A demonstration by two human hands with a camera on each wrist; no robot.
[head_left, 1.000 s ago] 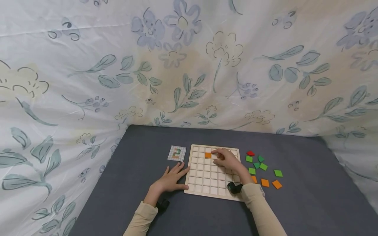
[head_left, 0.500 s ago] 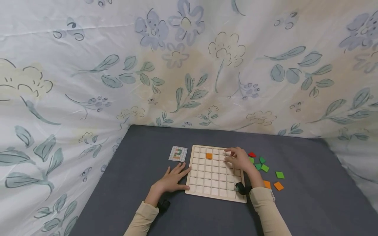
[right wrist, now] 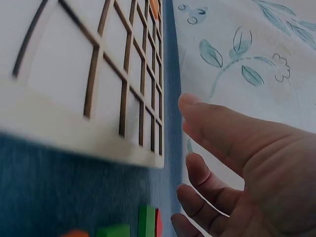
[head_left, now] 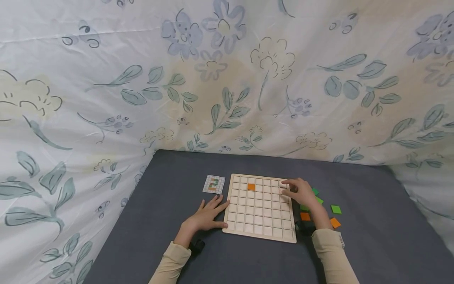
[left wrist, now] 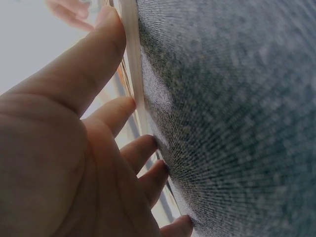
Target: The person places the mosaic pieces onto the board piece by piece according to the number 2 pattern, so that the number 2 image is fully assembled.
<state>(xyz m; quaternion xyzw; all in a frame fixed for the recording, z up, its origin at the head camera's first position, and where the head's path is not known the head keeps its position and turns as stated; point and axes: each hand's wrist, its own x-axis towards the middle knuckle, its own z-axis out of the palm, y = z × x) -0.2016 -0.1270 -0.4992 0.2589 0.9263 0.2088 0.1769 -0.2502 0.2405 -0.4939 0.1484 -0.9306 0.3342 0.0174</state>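
Observation:
A wooden grid board lies on the dark cloth, with one orange square tile in a cell near its far edge. My left hand rests with spread fingers at the board's left edge; in the left wrist view the thumb touches the rim. My right hand is over the board's far right edge, fingers loosely bent and apart, holding nothing. In the right wrist view the gap between thumb and fingers shows no tile. Beneath and beyond that hand lie loose tiles, partly hidden by it.
A small pattern card with a coloured figure lies left of the board. Right of it are green tiles and orange tiles; a red piece shows in the right wrist view. A floral curtain hangs behind the table.
My right hand has moved right, from beside the orange tile across the board to its right edge near the loose tiles. The left hand has stayed at the board's left edge.

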